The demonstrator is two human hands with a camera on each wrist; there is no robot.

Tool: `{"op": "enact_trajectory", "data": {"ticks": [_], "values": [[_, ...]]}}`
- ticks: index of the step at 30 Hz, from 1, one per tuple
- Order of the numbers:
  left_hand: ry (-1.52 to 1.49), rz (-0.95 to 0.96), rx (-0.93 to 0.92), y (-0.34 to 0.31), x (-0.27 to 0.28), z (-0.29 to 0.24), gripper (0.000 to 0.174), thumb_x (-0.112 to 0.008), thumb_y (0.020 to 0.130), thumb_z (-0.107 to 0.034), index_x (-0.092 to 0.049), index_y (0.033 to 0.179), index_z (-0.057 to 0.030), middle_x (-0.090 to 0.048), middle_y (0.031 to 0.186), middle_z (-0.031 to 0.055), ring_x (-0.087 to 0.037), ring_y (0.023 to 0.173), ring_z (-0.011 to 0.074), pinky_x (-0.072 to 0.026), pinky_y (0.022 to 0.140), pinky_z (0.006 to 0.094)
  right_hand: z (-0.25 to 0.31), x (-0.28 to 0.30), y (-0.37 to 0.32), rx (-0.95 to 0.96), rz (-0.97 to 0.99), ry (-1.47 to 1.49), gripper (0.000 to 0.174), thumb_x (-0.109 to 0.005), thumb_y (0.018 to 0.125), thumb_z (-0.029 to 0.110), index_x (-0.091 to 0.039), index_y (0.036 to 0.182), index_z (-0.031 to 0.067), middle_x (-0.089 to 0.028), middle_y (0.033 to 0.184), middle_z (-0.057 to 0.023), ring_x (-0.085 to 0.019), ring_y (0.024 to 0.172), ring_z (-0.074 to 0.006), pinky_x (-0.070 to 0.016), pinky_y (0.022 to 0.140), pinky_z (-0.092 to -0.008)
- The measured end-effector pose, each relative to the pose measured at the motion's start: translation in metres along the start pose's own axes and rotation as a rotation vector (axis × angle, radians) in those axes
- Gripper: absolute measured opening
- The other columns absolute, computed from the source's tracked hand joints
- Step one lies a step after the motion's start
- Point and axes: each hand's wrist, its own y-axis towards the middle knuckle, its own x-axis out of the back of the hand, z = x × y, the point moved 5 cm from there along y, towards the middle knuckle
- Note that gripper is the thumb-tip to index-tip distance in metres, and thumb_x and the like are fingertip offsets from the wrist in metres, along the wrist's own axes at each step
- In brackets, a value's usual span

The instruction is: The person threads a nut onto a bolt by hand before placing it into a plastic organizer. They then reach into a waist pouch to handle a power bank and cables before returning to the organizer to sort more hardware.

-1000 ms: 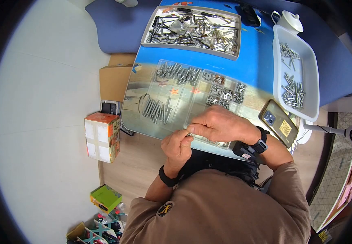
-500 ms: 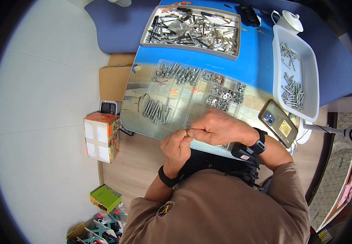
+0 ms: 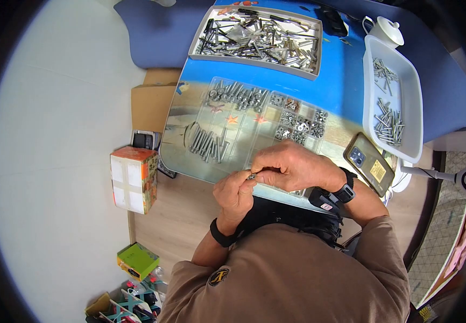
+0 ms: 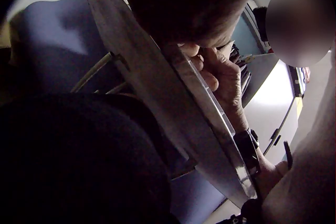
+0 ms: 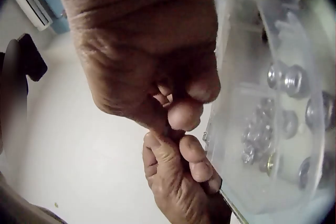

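Observation:
My left hand pinches a small metal fastener between thumb and forefinger, just past the table's front edge. From the other side, the thumb and forefinger of my right hand close on the same piece. In the right wrist view the fingertips of the left hand meet those of the right, and they hide the fastener. Under the right hand lies a clear divided organizer. Nuts and washers fill several of its small compartments, and bolts lie in its left half.
A shallow box of mixed screws and bolts stands at the back. To the right are a white bin with long screws, a phone and a white lidded pot. A patterned carton stands left of the table.
The right thumb and forefinger have shifted around the fastener and stand further apart, so more of the metal shows. The left hand stays nearly in place.

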Motion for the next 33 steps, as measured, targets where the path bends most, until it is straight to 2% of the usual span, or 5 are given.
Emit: {"op": "enact_trajectory", "data": {"ticks": [9,14,18,24,33], "values": [[-0.013,0.023,-0.006,0.000,-0.001,0.001,0.015,-0.066,0.094,-0.016,-0.061,0.104,-0.0054,-0.063,0.070,0.0115,-0.062,0.057,0.0289,-0.0477,0.053,0.0365,-0.003,0.001,0.001,-0.182,0.076,-0.072,0.018,-0.066,0.095,0.020,-0.065,0.085,0.0040,-0.056,0.064,-0.0141,-0.057,0.058,-0.0335,-0.0417,0.053,-0.0414],[0.003,0.013,-0.020,0.003,0.000,-0.003,0.016,-0.064,0.096,-0.019,-0.062,0.103,-0.0055,-0.062,0.070,0.0112,-0.062,0.058,0.0289,-0.0475,0.053,0.0366,0.000,0.000,0.000,-0.029,0.012,0.000,0.010,-0.068,0.093,0.016,-0.068,0.092,0.0060,-0.059,0.066,-0.0117,-0.058,0.057,-0.0301,-0.0425,0.054,-0.0413],[0.016,0.018,-0.012,0.000,0.000,-0.001,0.016,-0.063,0.097,-0.019,-0.061,0.104,-0.0053,-0.062,0.070,0.0113,-0.062,0.058,0.0288,-0.0477,0.053,0.0366,0.001,-0.001,0.001,0.044,-0.015,0.007,0.011,-0.070,0.091,0.015,-0.067,0.087,0.0052,-0.058,0.064,-0.0125,-0.058,0.057,-0.0305,-0.0414,0.053,-0.0408],[-0.003,0.016,-0.036,0.000,0.000,-0.001,0.013,-0.063,0.095,-0.015,-0.060,0.104,-0.0050,-0.063,0.070,0.0111,-0.062,0.058,0.0288,-0.0481,0.053,0.0370,-0.003,-0.006,0.003,-0.152,0.140,-0.152,0.021,-0.069,0.092,0.018,-0.063,0.077,0.0033,-0.057,0.061,-0.0135,-0.056,0.056,-0.0322,-0.0397,0.052,-0.0413],[0.010,0.016,-0.038,0.004,0.000,-0.005,0.014,-0.065,0.094,-0.014,-0.061,0.104,-0.0055,-0.063,0.071,0.0108,-0.062,0.058,0.0278,-0.0475,0.053,0.0360,0.003,0.003,0.001,-0.067,0.022,0.028,0.013,-0.072,0.090,0.016,-0.068,0.093,0.0041,-0.061,0.070,-0.0128,-0.059,0.059,-0.0299,-0.0424,0.053,-0.0409]]}}
